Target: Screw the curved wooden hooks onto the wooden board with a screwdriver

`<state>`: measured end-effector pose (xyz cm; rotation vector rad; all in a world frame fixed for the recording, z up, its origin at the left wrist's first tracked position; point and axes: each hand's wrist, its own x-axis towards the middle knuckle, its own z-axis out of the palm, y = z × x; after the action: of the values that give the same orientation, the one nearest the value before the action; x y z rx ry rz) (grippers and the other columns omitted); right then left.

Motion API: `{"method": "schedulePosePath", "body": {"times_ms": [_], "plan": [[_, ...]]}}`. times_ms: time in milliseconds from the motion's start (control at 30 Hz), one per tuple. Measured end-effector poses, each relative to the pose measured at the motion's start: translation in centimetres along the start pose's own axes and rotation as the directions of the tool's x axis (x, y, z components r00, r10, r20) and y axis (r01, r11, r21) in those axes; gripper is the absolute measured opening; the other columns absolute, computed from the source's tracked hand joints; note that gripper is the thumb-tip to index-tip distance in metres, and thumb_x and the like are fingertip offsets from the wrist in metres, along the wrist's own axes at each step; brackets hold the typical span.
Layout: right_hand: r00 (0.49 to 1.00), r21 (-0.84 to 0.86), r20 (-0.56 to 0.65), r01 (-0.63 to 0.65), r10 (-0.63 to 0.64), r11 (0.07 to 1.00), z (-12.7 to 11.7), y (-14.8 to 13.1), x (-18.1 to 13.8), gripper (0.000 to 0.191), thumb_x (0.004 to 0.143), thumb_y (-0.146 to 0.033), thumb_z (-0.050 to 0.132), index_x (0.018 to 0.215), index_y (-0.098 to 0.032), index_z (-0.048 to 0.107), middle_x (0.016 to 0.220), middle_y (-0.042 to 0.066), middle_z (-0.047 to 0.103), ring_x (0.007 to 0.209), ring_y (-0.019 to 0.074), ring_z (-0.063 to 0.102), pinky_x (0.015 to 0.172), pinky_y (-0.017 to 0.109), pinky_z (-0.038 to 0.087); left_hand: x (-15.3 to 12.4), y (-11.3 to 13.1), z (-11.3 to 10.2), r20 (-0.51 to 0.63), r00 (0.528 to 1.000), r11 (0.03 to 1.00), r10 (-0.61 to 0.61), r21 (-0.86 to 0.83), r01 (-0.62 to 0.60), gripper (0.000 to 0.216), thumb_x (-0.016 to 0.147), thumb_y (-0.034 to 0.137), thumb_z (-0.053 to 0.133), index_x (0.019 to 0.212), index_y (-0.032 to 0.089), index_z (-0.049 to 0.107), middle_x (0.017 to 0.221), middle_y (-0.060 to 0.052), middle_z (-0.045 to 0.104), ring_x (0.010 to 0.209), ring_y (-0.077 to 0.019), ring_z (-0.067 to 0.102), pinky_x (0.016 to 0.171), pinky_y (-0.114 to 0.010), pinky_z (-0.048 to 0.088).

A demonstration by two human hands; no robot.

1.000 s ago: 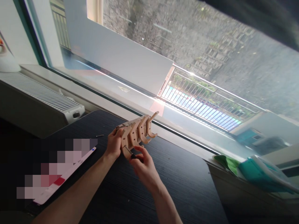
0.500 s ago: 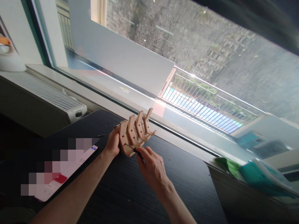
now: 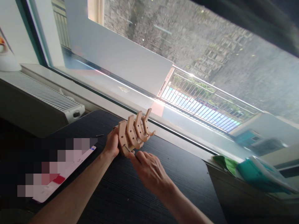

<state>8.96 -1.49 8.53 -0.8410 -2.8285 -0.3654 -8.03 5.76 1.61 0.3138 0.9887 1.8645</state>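
Note:
My left hand [image 3: 113,142] is closed around the left end of a light wooden assembly [image 3: 131,132], holding it above the dark table. The piece has several curved, rib-like plates with small dark holes and pale rods between them. Against its lower front plate rests the thin metal shaft of a screwdriver [image 3: 127,148], the tip at a hole low on that plate. My right hand [image 3: 147,165] is closed on the screwdriver's handle, which the fingers mostly cover.
A phone [image 3: 67,174] with a lit screen lies on the dark table [image 3: 121,189] at left. A thin metal piece [image 3: 99,135] lies beyond it. A radiator [image 3: 42,90] stands at left. A green cloth [image 3: 225,164] and a teal container [image 3: 254,174] are by the window at right.
My right hand has turned and its fingers have shifted on the screwdriver, covering more of the handle. The tip stays at the lower plate. My left hand still holds the wooden assembly.

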Motion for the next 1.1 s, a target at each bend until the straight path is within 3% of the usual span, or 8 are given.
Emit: {"method": "schedulePosePath", "body": {"times_ms": [267,433,600,767,900,1000,1100], "plan": [[0.999,-0.016,0.026,0.04,-0.04,0.999,-1.2,0.9,0.8,0.016,0.095,-0.015,0.043,0.106,-0.02,0.053,0.091,0.002,0.06,0.073,0.0163,0.055,0.06,0.032,0.036,-0.7,0.1,0.4,-0.006,1.0,1.0,0.005,0.002,-0.005,0.029,0.053,0.039,0.073,0.065,0.018,0.057,0.056,0.005,0.056,0.055,-0.0135,0.051,0.053,-0.026,0.044],[0.999,0.004,0.039,-0.003,0.003,1.0,-1.4,0.6,1.2,0.016,0.094,-0.013,0.043,0.102,-0.02,0.055,0.084,0.001,0.06,0.069,0.0156,0.054,0.058,0.031,0.035,-0.9,0.3,0.7,0.012,1.0,1.0,0.02,-0.003,-0.02,0.031,0.053,0.041,0.074,0.066,0.018,0.058,0.059,0.005,0.058,0.055,-0.0126,0.051,0.054,-0.025,0.044],[0.996,0.018,0.046,0.071,-0.071,0.997,-1.7,1.4,1.2,0.018,0.095,-0.014,0.041,0.103,-0.02,0.056,0.085,0.001,0.061,0.069,0.0146,0.055,0.057,0.029,0.035,-1.4,0.6,1.0,0.012,0.999,0.999,0.039,0.004,-0.039,0.028,0.052,0.039,0.073,0.063,0.018,0.058,0.057,0.005,0.056,0.054,-0.0126,0.049,0.053,-0.026,0.042],[0.984,0.209,0.054,-0.176,0.168,0.962,-1.6,0.9,1.5,0.016,0.095,-0.022,0.044,0.103,-0.021,0.057,0.082,0.0,0.066,0.065,0.0124,0.059,0.056,0.026,0.035,-1.7,0.6,1.2,-0.003,0.999,0.999,0.051,0.005,-0.051,0.026,0.05,0.035,0.074,0.06,0.017,0.058,0.057,0.005,0.056,0.057,-0.0135,0.05,0.054,-0.026,0.042],[0.958,0.233,0.072,-0.288,0.279,0.929,-1.4,-0.5,1.8,0.012,0.094,-0.023,0.044,0.094,-0.021,0.056,0.079,0.0,0.067,0.064,0.013,0.06,0.054,0.026,0.033,-1.2,0.4,0.9,-0.014,0.999,0.999,0.033,-0.006,-0.033,0.028,0.051,0.038,0.073,0.061,0.018,0.057,0.057,0.005,0.055,0.057,-0.014,0.051,0.054,-0.026,0.041],[0.968,0.14,0.073,-0.25,0.242,0.958,-1.6,-0.6,2.0,0.011,0.089,-0.016,0.05,0.098,-0.021,0.055,0.084,0.001,0.066,0.067,0.0148,0.06,0.053,0.026,0.032,-0.9,0.5,0.7,-0.026,1.0,1.0,0.012,-0.02,-0.012,0.03,0.05,0.039,0.073,0.06,0.019,0.054,0.054,0.006,0.052,0.055,-0.0135,0.05,0.052,-0.026,0.041],[0.993,0.01,0.053,-0.106,0.105,0.994,-2.1,0.1,2.4,0.014,0.089,-0.009,0.049,0.092,-0.02,0.057,0.084,0.004,0.063,0.069,0.0164,0.057,0.054,0.028,0.034,-0.9,0.5,0.7,-0.019,1.0,0.999,0.005,-0.032,-0.005,0.031,0.05,0.04,0.074,0.06,0.019,0.054,0.054,0.006,0.052,0.054,-0.0137,0.05,0.052,-0.026,0.042]]}}
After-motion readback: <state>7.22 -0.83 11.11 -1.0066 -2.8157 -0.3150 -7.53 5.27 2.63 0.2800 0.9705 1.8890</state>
